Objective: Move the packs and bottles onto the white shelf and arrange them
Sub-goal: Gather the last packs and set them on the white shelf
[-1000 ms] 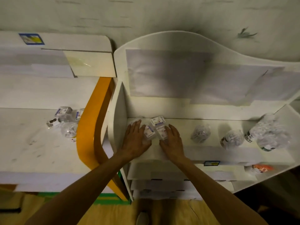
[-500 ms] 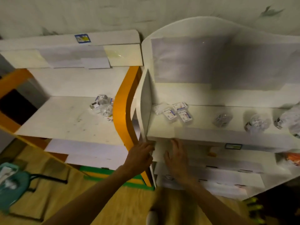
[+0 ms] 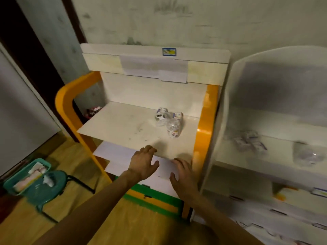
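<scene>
White shelf (image 3: 276,156) cut off at right edge and motion-blurred; packs (image 3: 249,143) and bottle (image 3: 307,154) on it smeared, labels unreadable. Dark item (image 3: 92,110) behind orange frame (image 3: 67,103) mostly hidden.

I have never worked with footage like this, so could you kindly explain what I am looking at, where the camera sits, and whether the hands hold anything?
There is no machine here: a person wears a wide-angle camera on the head, looking forward and down. The left hand and right hand reach forward with fingers spread, holding nothing. Ahead is an orange-framed shelf carrying a small pile: little packs and a clear bottle lying down. To the right stands the white shelf, blurred, with more packs already on it. A green stool stands on the floor at left.
</scene>
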The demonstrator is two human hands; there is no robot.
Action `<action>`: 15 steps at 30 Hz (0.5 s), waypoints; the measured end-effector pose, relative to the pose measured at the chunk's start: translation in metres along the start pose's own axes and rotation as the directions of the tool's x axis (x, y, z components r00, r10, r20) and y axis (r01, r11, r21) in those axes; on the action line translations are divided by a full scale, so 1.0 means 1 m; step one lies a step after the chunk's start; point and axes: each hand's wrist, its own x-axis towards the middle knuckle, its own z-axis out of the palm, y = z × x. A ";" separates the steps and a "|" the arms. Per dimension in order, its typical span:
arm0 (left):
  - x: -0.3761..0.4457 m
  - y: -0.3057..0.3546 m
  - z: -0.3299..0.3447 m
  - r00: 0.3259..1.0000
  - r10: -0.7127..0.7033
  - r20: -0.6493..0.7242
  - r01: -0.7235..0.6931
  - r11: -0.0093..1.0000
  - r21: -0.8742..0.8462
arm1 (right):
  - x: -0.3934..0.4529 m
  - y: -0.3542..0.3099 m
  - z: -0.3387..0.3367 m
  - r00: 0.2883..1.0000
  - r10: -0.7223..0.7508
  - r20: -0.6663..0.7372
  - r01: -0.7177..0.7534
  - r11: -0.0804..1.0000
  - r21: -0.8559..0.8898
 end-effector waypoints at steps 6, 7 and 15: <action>0.015 -0.116 -0.044 0.999 -0.038 0.019 0.038 0.999 -0.019 | 0.060 -0.073 0.066 0.998 0.032 0.054 -0.037 0.995 0.089; 0.019 -0.131 -0.052 0.999 -0.043 0.021 0.044 0.999 -0.030 | 0.070 -0.083 0.073 0.999 0.034 0.037 -0.037 0.996 0.086; 0.074 -0.202 -0.098 0.997 0.022 0.076 -0.027 0.998 0.060 | 0.149 -0.118 0.070 0.982 0.094 -0.162 -0.123 0.976 -0.178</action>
